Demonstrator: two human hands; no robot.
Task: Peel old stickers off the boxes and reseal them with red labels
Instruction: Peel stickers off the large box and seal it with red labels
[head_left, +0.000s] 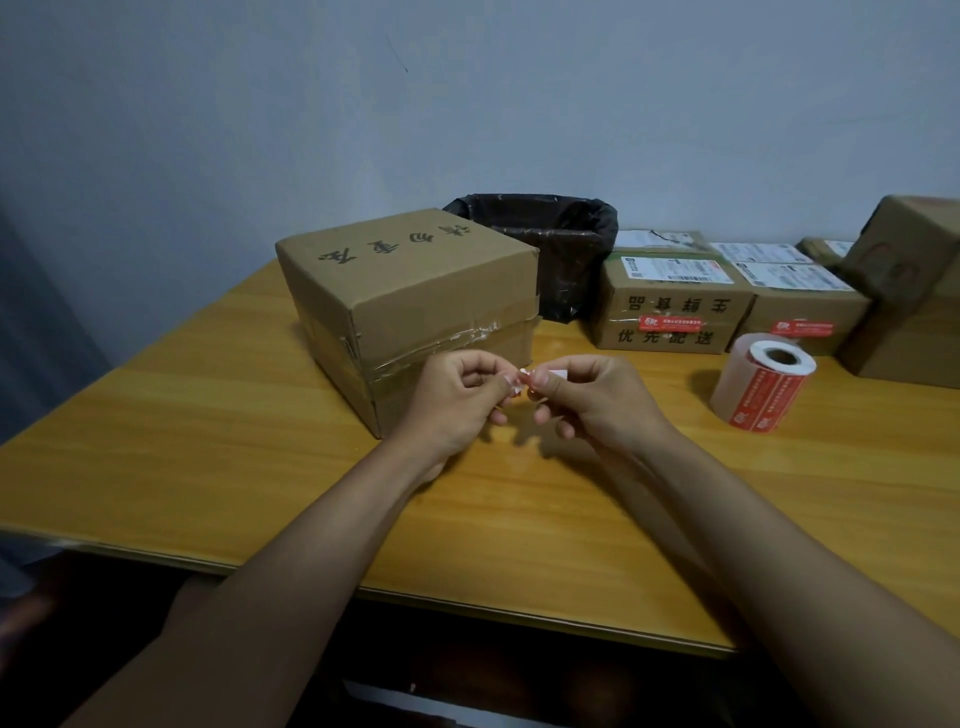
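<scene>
Both hands are raised just above the wooden tabletop (208, 467), in front of the large cardboard box (410, 306). The left hand (457, 400) and the right hand (587, 400) meet at a small red-and-white label (522, 382). The thumb and forefinger of each hand pinch it from opposite ends; the remaining fingers (563, 428) are curled loosely below. Whether the label is on its backing cannot be told.

The large cardboard box stands closed, with black characters on its top face and clear tape along its side seams. Behind it is a bin lined with a black bag (550, 244).

To the right, a roll of red labels (761, 382) lies on its side on the tabletop, well apart from the hands. Behind the roll stand smaller cardboard boxes (670, 306) with white shipping slips on top; two of them carry a red label (670, 323) across the front face. Another plain box (914, 291) stands at the far right edge.
</scene>
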